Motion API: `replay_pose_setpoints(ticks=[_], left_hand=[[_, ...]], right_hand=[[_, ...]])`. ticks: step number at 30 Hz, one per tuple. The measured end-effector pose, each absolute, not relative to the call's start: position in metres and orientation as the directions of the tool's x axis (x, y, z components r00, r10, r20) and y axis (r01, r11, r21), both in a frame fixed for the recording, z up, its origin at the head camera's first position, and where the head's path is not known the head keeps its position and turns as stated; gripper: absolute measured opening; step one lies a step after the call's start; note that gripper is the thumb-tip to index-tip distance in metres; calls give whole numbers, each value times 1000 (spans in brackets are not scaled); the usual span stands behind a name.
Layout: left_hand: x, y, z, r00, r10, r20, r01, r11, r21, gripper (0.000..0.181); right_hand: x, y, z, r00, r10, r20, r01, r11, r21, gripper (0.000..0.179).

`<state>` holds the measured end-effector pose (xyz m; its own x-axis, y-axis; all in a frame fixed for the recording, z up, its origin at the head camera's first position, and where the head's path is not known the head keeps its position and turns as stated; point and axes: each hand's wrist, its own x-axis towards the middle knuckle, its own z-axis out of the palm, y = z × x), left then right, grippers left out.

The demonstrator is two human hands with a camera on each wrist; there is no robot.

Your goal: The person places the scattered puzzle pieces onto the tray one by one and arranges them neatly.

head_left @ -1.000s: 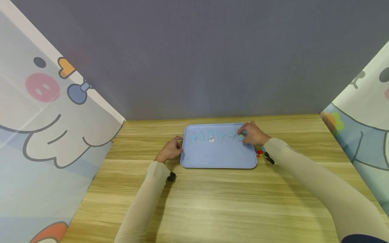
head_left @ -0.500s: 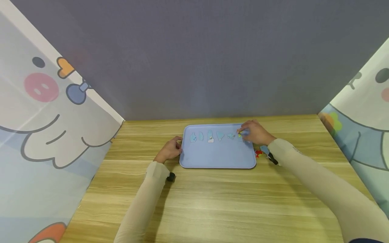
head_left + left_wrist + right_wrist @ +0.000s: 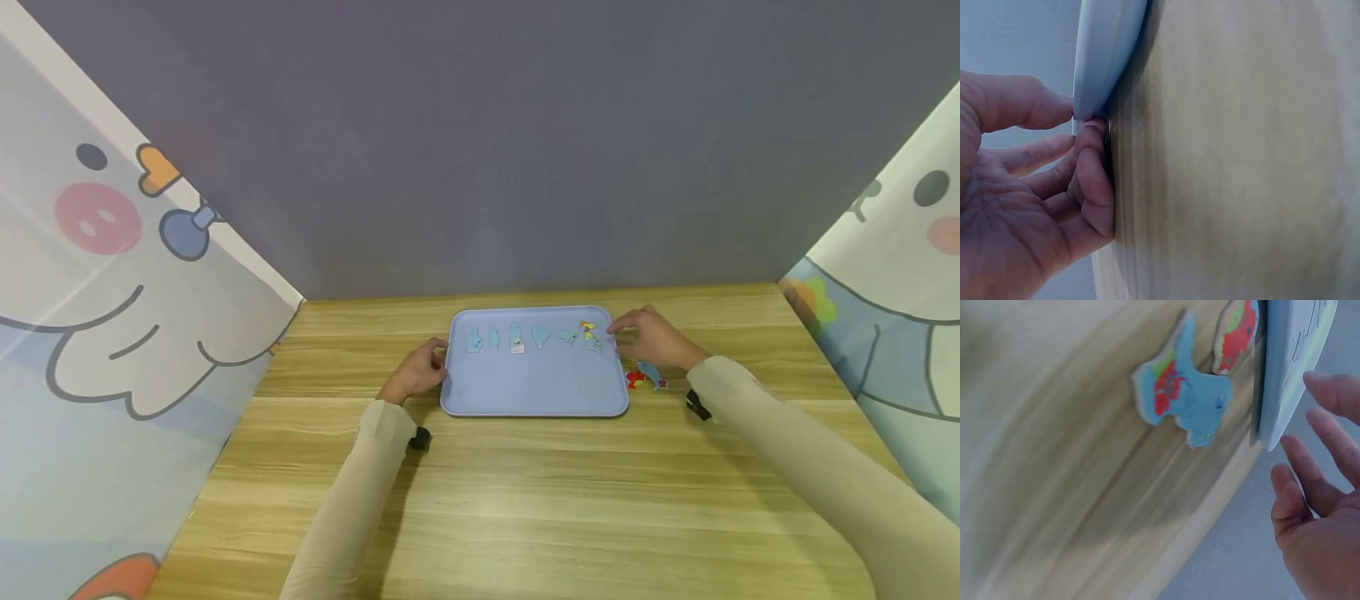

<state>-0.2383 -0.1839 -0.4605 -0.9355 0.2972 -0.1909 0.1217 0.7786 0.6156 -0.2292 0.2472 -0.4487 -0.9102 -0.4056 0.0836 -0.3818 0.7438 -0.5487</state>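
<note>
A pale blue tray (image 3: 532, 387) lies on the table. My left hand (image 3: 417, 371) grips its left edge; in the left wrist view the thumb (image 3: 1044, 111) rests at the rim and the other fingers curl against its side. Along the tray's far part runs a row of several flat, irregular light-blue puzzle pieces (image 3: 540, 336). At the row's right end, a yellow and red piece (image 3: 587, 327) lies against a light-blue piece (image 3: 592, 344). My right hand (image 3: 656, 337) hovers by the tray's right edge, fingers spread and holding nothing.
Right of the tray, a red piece (image 3: 636, 380) and a blue piece with red and green patches (image 3: 1191, 394) lie on the wooden table (image 3: 570, 500). A grey panel (image 3: 525, 150) stands behind the table, with cartoon-printed walls on both sides.
My right hand has let go of the yellow and red piece, leaving it on the tray, and drawn back rightward to the tray's edge. The left hand keeps its place.
</note>
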Motion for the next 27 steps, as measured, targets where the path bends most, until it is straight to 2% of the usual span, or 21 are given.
replay_pose_setpoints(ticks=[16, 27], left_hand=[[-236, -185, -461, -936, 294, -195, 114, 775, 621, 53], [-236, -184, -458, -934, 302, -192, 121, 772, 624, 53]], right_hand=[[-209, 283, -454, -857, -508, 90, -464, 682, -565, 38], [-195, 299, -464, -853, -516, 81, -464, 677, -572, 40]])
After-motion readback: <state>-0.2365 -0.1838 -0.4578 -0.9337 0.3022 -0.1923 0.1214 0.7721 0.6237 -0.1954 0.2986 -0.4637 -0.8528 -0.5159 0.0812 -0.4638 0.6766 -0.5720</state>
